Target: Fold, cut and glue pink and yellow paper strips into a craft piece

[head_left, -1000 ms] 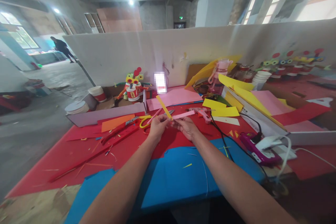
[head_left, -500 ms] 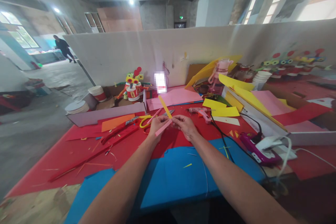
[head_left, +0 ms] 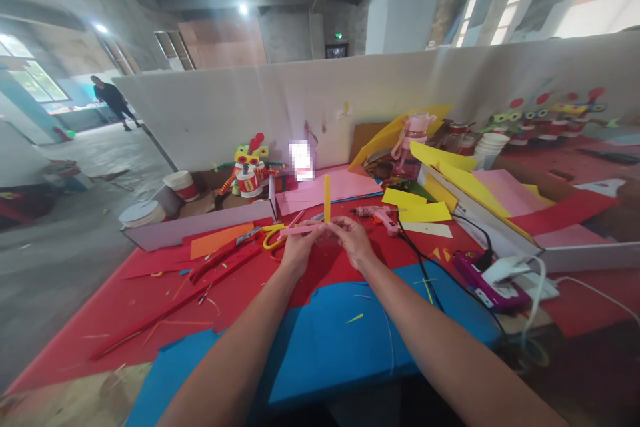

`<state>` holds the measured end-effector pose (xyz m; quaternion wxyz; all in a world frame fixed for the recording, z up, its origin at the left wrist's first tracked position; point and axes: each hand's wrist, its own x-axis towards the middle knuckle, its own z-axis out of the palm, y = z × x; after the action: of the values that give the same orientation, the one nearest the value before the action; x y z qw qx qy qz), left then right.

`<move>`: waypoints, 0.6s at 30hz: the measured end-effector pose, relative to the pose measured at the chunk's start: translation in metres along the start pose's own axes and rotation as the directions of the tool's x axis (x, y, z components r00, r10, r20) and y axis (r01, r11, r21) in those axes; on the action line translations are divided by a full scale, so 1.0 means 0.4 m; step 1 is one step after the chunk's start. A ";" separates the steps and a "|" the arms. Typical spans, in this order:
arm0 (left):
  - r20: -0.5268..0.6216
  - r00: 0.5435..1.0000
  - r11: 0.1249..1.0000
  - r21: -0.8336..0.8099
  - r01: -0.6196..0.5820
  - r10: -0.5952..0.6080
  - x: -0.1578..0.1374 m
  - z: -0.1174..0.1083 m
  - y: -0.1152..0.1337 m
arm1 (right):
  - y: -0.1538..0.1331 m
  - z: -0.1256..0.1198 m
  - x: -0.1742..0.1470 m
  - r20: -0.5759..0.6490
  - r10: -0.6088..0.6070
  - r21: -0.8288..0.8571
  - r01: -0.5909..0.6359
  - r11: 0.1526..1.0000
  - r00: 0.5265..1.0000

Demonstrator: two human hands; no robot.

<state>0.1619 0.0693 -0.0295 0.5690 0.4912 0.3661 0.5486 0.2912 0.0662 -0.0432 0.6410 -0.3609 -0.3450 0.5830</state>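
Observation:
My left hand (head_left: 302, 251) is closed in a pinch on a pink paper strip (head_left: 295, 230), which points out to the left. A yellow paper strip (head_left: 327, 197) stands upright from the spot where the fingertips meet. My right hand (head_left: 352, 240) pinches the lower end of the yellow strip, where the two strips meet at about a right angle. Whether they are glued there I cannot tell. Just left of my left hand lie scissors with yellow handles (head_left: 273, 237). A pink glue gun (head_left: 380, 215) rests beyond my right hand.
Blue cloth (head_left: 350, 340) covers the near table edge. A purple power strip (head_left: 487, 283) with cords lies at right. A box of coloured paper (head_left: 580, 260) stands behind it. A paper-cup robot figure (head_left: 250, 173) and a cup (head_left: 181, 185) stand at back left.
The yellow strip has turned from leaning left to upright. The pink strip has swung from pointing down towards me to pointing left. Both hands keep their pinch; the view has shifted slightly.

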 end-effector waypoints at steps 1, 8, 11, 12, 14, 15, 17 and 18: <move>-0.036 0.999 1.000 0.011 0.001 -0.001 0.000 0.000 0.002 | 0.001 0.001 -0.001 0.020 0.026 0.018 -0.026 0.999 0.999; -0.070 0.997 0.995 0.100 -0.020 0.027 0.009 -0.010 0.000 | 0.000 -0.007 0.002 0.094 0.099 0.022 -0.101 0.995 0.991; -0.027 0.999 0.994 0.105 -0.031 0.034 0.009 -0.011 0.000 | 0.006 -0.012 0.004 0.099 0.088 -0.005 -0.088 0.996 0.991; -0.021 0.999 0.995 0.100 -0.029 0.031 0.008 -0.011 0.000 | 0.008 -0.012 0.005 0.103 0.084 -0.006 -0.084 0.996 0.991; -0.024 0.999 0.997 0.080 -0.019 0.021 0.007 -0.009 0.000 | 0.015 -0.010 0.005 0.101 0.081 -0.003 -0.081 0.997 0.992; -0.028 1.000 0.998 0.065 -0.011 0.013 0.006 -0.007 0.000 | 0.017 -0.008 0.005 0.092 0.078 -0.006 -0.078 0.997 0.993; -0.036 0.999 1.000 0.030 0.003 -0.002 0.005 -0.004 -0.002 | 0.020 -0.001 0.005 0.057 0.048 -0.038 -0.046 0.998 0.997; -0.044 0.999 1.000 0.015 0.004 -0.003 0.005 -0.002 -0.003 | 0.020 0.002 0.005 0.035 0.019 -0.065 -0.016 0.998 0.999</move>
<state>0.1617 0.0716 -0.0306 0.5580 0.4826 0.3834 0.5557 0.2866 0.0687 -0.0496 0.6176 -0.3738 -0.3719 0.5836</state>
